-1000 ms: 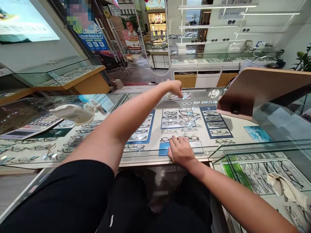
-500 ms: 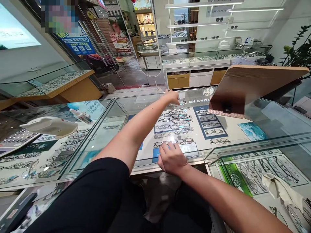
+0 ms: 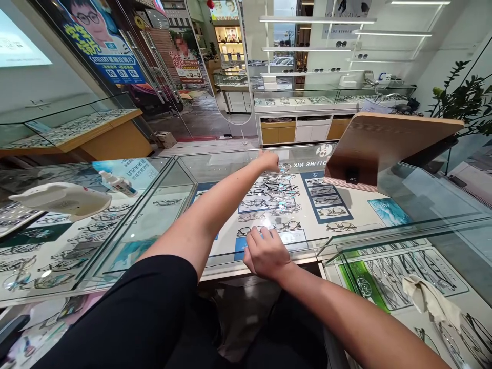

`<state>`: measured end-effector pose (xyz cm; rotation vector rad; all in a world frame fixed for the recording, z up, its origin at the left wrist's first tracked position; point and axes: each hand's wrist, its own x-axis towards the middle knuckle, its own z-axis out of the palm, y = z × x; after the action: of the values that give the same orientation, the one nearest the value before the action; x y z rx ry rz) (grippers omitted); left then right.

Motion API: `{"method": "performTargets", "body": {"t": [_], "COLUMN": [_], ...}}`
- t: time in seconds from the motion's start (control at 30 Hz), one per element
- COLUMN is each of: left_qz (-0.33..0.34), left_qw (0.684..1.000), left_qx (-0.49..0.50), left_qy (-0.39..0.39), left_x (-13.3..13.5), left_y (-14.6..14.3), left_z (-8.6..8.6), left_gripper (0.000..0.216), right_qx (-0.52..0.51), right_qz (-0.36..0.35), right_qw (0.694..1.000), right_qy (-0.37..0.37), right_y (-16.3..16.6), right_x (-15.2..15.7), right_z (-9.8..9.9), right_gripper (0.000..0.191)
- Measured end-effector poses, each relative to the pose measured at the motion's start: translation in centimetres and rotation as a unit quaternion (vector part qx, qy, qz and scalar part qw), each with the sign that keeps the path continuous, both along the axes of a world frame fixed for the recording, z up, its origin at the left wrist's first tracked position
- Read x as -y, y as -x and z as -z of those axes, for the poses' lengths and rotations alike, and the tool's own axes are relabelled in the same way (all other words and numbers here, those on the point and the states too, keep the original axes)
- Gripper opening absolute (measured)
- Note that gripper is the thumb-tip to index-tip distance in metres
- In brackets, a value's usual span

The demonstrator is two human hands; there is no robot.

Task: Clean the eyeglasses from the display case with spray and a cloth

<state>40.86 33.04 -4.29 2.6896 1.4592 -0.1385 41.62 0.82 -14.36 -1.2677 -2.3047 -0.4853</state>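
Note:
My left hand (image 3: 269, 161) reaches across to the far edge of a glass display counter (image 3: 223, 160). Its fingers are curled, and what they hold, if anything, is hidden. Closer to me, my right hand (image 3: 267, 253) is closed at the near edge of the glass top, fingers bent over it and thumb lower down. Beneath the glass, between the two hands, lie rows of eyeglasses (image 3: 282, 192). More frames rest on a blue display card (image 3: 326, 197) to the right.
A tilted wooden-backed panel (image 3: 395, 138) stands on the counter at right. A white device (image 3: 63, 199) and a small bottle (image 3: 117, 183) are on the left glass. A cream cloth (image 3: 428, 297) lies over glasses at lower right. A tall mirror (image 3: 230, 72) stands beyond.
The view has tilted up slightly, and the counter appears shifted a little left. Both hands stay at about the same places on the glass edges.

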Motion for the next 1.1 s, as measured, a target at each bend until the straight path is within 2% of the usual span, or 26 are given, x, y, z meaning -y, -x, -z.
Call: {"method": "performTargets", "body": {"t": [0.17,0.3,0.4,0.5,0.6,0.67,0.7,0.77,0.8,0.87,0.9,0.93,0.97,1.0,1.03,1.1], "left_qz": [0.000,0.027,0.097,0.153,0.202,0.210,0.201,0.160,0.133,0.078,0.030,-0.023,-0.087,-0.182,-0.288,-0.365], "left_qw": [1.000,0.992,0.978,0.966,0.954,0.934,0.918,0.872,0.844,0.765,0.723,0.702,0.700,0.726,0.770,0.810], "left_qx": [0.022,0.102,0.161,0.202,0.212,0.208,0.200,0.166,0.148,0.104,0.076,0.057,0.043,0.042,0.067,0.090], "left_qy": [-0.008,-0.073,-0.094,-0.056,0.062,0.200,0.278,0.432,0.498,0.630,0.686,0.710,0.707,0.662,0.565,0.450], "left_x": [1.4,5.4,10.7,17.7,25.4,29.9,31.7,34.3,35.1,36.0,36.2,36.4,36.4,36.4,36.3,35.6], "left_y": [1.0,3.0,5.8,10.3,16.2,20.5,22.7,27.1,29.5,34.6,37.3,40.0,42.7,45.3,47.6,51.3], "left_z": [-0.8,-2.8,-4.8,-6.9,-8.7,-8.9,-8.5,-6.6,-5.1,-1.3,0.7,2.6,4.3,5.8,6.9,8.5], "left_gripper": [0.025,0.024,0.012,0.024,0.037,0.041,0.042,0.047,0.051,0.056,0.054,0.050,0.046,0.045,0.045,0.044], "right_qx": [-0.002,-0.002,0.006,0.004,0.005,0.017,0.022,0.028,0.030,0.032,0.033,0.034,0.035,0.037,0.039,0.044], "right_qz": [-0.003,-0.003,0.000,-0.003,0.005,0.003,0.000,-0.006,-0.008,-0.009,-0.009,-0.008,-0.008,-0.008,-0.008,-0.010], "right_qw": [1.000,1.000,1.000,1.000,1.000,1.000,1.000,1.000,0.999,0.999,0.999,0.999,0.999,0.999,0.999,0.998], "right_qy": [-0.020,-0.028,-0.022,-0.024,-0.028,-0.019,-0.014,-0.009,-0.009,-0.011,-0.012,-0.014,-0.017,-0.021,-0.025,-0.035], "right_y": [0.0,0.0,-0.1,-0.3,-0.3,-0.4,-0.5,-0.6,-0.7,-0.9,-0.9,-1.0,-1.0,-1.0,-1.0,-1.0], "right_x": [-0.1,0.2,0.6,0.8,1.1,1.4,1.5,1.7,1.7,1.7,1.7,1.7,1.6,1.6,1.6,1.6], "right_z": [0.1,-0.1,-0.1,0.0,-0.2,-0.4,-0.5,-0.7,-0.8,-0.7,-0.6,-0.6,-0.5,-0.4,-0.4,-0.3], "right_gripper": [0.032,0.036,0.037,0.034,0.032,0.033,0.035,0.036,0.037,0.038,0.038,0.038,0.037,0.037,0.036,0.035]}}
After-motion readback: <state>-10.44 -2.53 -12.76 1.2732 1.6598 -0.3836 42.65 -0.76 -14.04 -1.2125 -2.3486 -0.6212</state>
